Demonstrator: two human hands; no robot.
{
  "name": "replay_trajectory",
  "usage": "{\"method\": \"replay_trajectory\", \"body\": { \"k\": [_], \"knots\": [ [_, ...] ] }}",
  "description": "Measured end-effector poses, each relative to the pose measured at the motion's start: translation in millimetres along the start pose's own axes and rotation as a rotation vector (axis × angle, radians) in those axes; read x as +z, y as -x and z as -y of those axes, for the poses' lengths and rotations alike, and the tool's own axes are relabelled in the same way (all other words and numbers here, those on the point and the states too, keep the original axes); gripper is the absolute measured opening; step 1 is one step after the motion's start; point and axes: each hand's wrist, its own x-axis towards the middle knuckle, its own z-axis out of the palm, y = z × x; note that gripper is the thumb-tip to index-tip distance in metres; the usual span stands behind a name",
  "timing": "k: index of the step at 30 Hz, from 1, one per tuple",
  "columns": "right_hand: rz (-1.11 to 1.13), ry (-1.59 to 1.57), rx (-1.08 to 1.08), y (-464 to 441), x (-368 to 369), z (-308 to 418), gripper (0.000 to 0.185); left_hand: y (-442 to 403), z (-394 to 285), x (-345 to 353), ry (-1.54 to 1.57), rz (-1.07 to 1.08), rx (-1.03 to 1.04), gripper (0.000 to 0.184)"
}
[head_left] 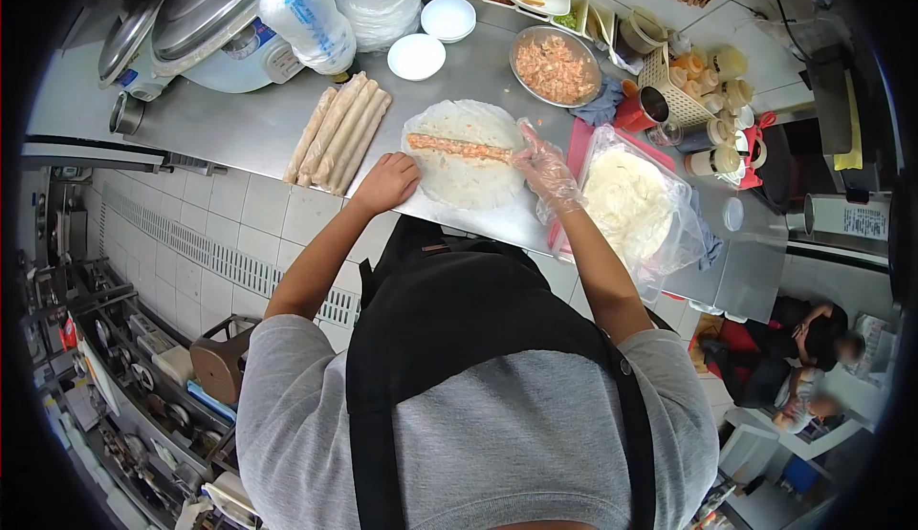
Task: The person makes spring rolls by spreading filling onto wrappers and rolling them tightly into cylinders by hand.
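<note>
A round, thin white wrapper lies flat on the steel counter. Across its upper half runs a narrow line of orange-pink chopped filling. My bare left hand rests at the wrapper's left edge, fingers slightly bent and grasping nothing visible. On the other side, my right hand wears a clear plastic glove and touches the right end of the filling with its fingers apart. Several finished rolls are stacked left of the wrapper. A metal bowl of the same filling stands behind, to the right.
Right of my gloved hand, pale wrappers lie in clear plastic on a red tray. White bowls, plastic bags and large lidded cookers stand along the back. A basket and bottles crowd the right. Two people sit at lower right.
</note>
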Motion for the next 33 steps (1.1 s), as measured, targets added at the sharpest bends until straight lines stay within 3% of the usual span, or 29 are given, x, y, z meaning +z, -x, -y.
{"method": "replay_trajectory", "body": {
  "k": [1,3,7,9,13,16,18,20,23,30,33],
  "knots": [
    [-0.001,0.0,-0.002,-1,-4,2,0.077,-1,0,0,0.002,0.0,-0.002,0.012],
    [0.06,-0.288,0.234,-1,-13,11,0.081,-2,0,-2,0.003,0.0,-0.01,0.012],
    [-0.093,-0.274,0.08,6,-10,27,0.087,-9,0,-7,0.021,-0.051,-0.028,0.012],
    [0.026,0.083,0.051,8,-10,30,0.094,-11,0,-9,0.028,-0.053,-0.028,0.012],
    [0.091,0.089,0.042,1,-8,33,0.097,-20,3,-13,0.151,-0.093,-0.044,0.022],
    [0.158,0.209,0.121,-3,-4,45,0.095,-36,8,-10,0.241,-0.199,-0.13,0.038],
    [0.21,0.258,0.013,-10,-1,47,0.09,-48,19,-5,0.268,-0.244,-0.182,0.047],
    [0.187,0.276,-0.008,-13,8,31,0.088,-51,34,-1,0.4,-0.058,-0.329,0.058],
    [0.199,0.279,0.038,-12,5,24,0.083,-49,41,-1,0.417,0.022,-0.37,0.055],
    [0.302,0.203,0.233,-7,-21,39,0.077,-42,40,-1,0.421,-0.051,-0.358,0.052],
    [0.189,0.308,0.285,4,-33,73,0.064,-39,34,-11,0.414,-0.035,-0.43,0.051]
  ]
}}
